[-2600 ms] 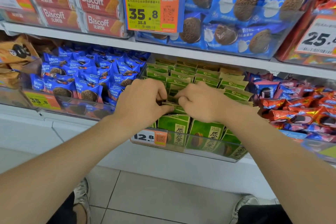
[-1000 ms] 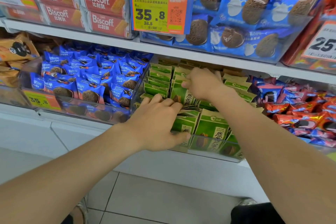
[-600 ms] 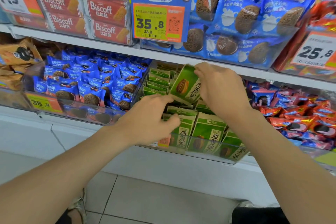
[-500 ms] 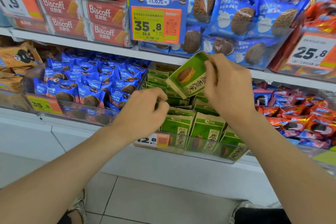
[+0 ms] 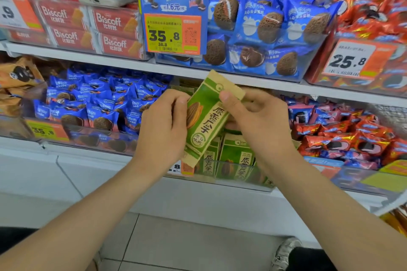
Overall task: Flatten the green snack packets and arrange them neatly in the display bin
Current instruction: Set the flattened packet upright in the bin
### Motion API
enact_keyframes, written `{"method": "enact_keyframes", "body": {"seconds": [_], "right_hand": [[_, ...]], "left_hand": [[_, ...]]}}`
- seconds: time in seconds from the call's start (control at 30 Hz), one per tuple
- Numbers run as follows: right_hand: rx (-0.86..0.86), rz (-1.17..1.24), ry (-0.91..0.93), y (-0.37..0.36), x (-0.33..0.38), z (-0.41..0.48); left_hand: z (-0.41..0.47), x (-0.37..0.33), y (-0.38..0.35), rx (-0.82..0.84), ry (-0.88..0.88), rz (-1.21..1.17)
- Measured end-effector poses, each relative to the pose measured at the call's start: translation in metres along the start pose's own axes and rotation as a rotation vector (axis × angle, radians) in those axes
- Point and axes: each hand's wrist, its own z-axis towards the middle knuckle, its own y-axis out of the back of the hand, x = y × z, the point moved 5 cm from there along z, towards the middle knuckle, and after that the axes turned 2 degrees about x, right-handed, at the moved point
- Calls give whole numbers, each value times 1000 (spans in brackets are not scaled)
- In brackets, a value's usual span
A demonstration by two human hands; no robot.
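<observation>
A green snack packet [image 5: 206, 116] with tan ends and a seed picture is held tilted in front of the shelf, above the clear display bin [image 5: 240, 179]. My left hand [image 5: 163, 130] grips its left edge. My right hand [image 5: 257, 123] holds its right side, thumb pressed on the upper front. Other green packets [image 5: 236, 156] stand upright in the bin behind its clear front wall; those further back are hidden by my hands.
Blue cookie packets [image 5: 99, 103] fill the bin to the left, red ones [image 5: 343, 136] the bin to the right. The white shelf above [image 5: 110, 62] carries Biscoff boxes, blue cookie bags and a 35.8 price tag [image 5: 172, 33]. Tiled floor lies below.
My right hand lifted one green packet out of the bin and brought it toward me. My left hand left the packets in the bin and took hold of its left edge.
</observation>
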Motion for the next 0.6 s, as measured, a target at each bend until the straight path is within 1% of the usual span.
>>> {"method": "enact_keyframes", "body": {"seconds": [0.03,0.07,0.17,0.23,0.33,0.37,0.43,0.5,0.53,0.6], "right_hand": [[40,81,-105,1,-6,-1],[68,136,-170,1,-11,-3],[73,247,-224,3,-19,-4],[66,303,-233,0,-22,-7],[46,312,-195,-6,-22,-12],[36,323,-186,-8,-23,-13],[16,364,-192,-12,-22,-16],[29,389,-214,-17,-20,-20],[41,400,-228,-19,-19,-22],[63,425,-236,-22,-17,-24]], "left_hand": [[-2,3,-1,-15,29,-16],[-5,5,-2,-21,52,-43],[-13,9,-12,31,165,-257],[-16,9,-17,76,215,-320],[-17,1,-19,169,75,-161],[-18,-2,-21,195,46,-148],[-19,-9,-22,225,68,-252],[-22,-16,-24,276,144,-411],[-23,-19,-24,302,150,-453],[-24,-21,-24,328,113,-450]]}}
